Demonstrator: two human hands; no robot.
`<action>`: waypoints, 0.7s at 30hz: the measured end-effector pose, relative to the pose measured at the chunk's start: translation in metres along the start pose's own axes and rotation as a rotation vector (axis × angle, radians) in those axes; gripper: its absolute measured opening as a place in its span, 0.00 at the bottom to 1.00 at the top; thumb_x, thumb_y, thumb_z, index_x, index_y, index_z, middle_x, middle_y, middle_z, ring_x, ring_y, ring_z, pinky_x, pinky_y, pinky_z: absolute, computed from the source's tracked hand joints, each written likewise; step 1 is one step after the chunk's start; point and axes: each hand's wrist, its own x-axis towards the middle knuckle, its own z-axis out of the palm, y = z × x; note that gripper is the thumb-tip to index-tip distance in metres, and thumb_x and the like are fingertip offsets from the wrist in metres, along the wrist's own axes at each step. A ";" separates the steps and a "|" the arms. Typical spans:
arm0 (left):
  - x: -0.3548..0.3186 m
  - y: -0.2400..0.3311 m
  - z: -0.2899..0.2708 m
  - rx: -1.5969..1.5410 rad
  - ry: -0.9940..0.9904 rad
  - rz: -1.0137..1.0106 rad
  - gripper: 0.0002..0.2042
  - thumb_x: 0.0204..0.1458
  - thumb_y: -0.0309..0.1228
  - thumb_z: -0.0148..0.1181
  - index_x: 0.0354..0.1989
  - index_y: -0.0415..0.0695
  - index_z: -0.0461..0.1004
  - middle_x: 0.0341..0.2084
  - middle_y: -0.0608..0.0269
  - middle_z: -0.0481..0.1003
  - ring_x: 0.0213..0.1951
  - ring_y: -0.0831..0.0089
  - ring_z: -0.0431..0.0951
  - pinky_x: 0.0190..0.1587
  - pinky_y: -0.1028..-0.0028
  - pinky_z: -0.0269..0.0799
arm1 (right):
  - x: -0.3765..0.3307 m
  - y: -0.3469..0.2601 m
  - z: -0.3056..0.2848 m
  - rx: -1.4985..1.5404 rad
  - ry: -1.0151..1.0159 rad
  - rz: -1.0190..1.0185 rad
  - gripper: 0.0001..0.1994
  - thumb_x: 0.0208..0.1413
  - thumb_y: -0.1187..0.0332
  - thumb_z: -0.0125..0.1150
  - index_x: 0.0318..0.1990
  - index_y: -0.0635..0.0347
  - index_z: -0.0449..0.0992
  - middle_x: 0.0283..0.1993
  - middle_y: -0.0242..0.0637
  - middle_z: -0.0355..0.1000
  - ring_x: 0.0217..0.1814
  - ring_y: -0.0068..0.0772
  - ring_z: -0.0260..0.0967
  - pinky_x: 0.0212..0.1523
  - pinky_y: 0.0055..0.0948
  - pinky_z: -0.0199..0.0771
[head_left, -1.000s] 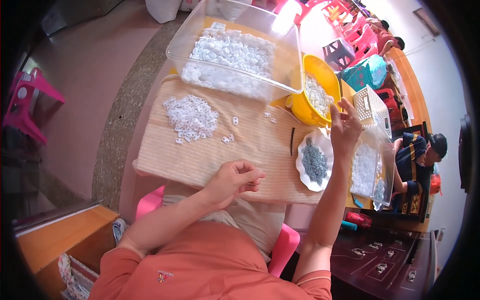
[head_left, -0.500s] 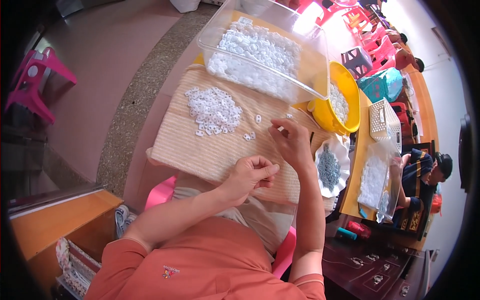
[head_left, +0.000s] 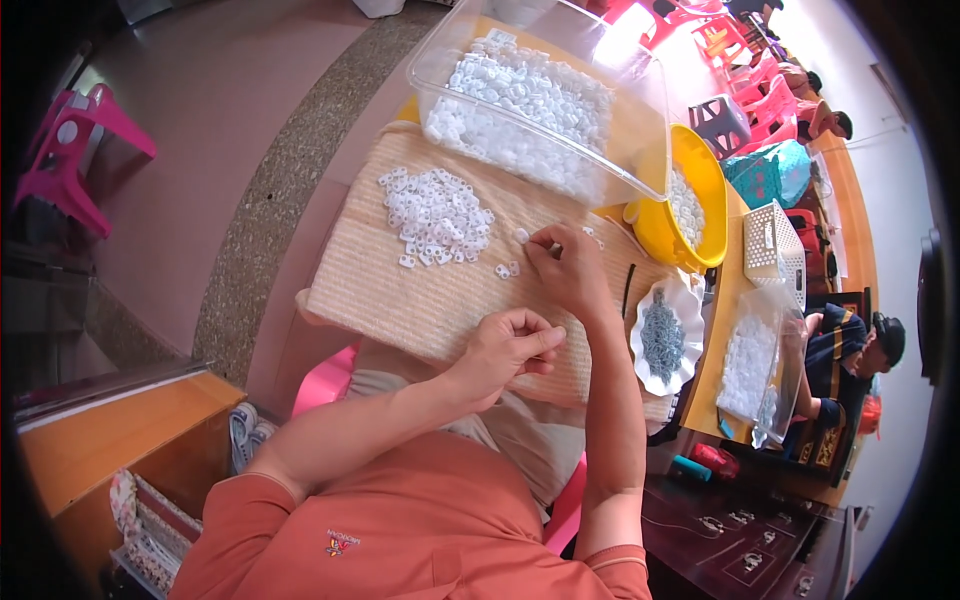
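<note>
Pink stool (head_left: 75, 150): stands on the floor at the far left, well apart from the work.
Woven mat (head_left: 400, 290): beige, spread over the work surface; the view now sits closer over it than a second ago.
Loose pile (head_left: 435, 215): small white ring-shaped plastic pieces heaped on the mat's upper left, with a few strays (head_left: 507, 269) trailing toward the hands.
Left hand (head_left: 505, 350): fingers curled in and thumb pressed to the forefinger near the mat's lower edge, much as a second ago; whether a piece sits inside cannot be told.
Right hand (head_left: 565, 265): a second ago it was out at the far right by the white basket (head_left: 770, 245); now it is back over the mat, fingertips pinched on one white piece (head_left: 522, 236) just beside the strays.
Meaning: by my reading, the reach to the right side is over and picking from the pile is the step in hand.
Clear tub (head_left: 540, 100): beyond the mat, holding many more white pieces.
Yellow bowl (head_left: 690, 200): right of the tub, also with white pieces.
White dish (head_left: 663, 335): scalloped, with grey-blue pieces, right of the forearm.
</note>
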 end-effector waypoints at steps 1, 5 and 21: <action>0.000 0.000 0.000 -0.001 0.001 0.000 0.04 0.53 0.29 0.61 0.31 0.46 0.72 0.26 0.70 0.73 0.29 0.83 0.74 0.30 0.81 0.71 | -0.002 -0.001 -0.003 0.059 -0.022 0.041 0.09 0.47 0.69 0.62 0.34 0.65 0.77 0.29 0.43 0.74 0.28 0.35 0.71 0.31 0.31 0.70; 0.000 0.001 0.001 -0.004 0.016 0.012 0.06 0.54 0.30 0.60 0.31 0.42 0.71 0.26 0.68 0.72 0.27 0.82 0.72 0.32 0.81 0.73 | -0.009 0.000 -0.007 0.108 0.014 -0.033 0.07 0.48 0.71 0.62 0.33 0.66 0.77 0.28 0.41 0.73 0.26 0.26 0.68 0.29 0.26 0.69; 0.003 -0.009 0.000 0.058 0.053 0.071 0.05 0.52 0.29 0.62 0.30 0.44 0.72 0.24 0.69 0.73 0.27 0.83 0.73 0.29 0.81 0.70 | -0.025 -0.018 -0.013 0.105 -0.192 -0.072 0.09 0.47 0.70 0.63 0.35 0.63 0.77 0.32 0.43 0.72 0.29 0.38 0.73 0.31 0.31 0.71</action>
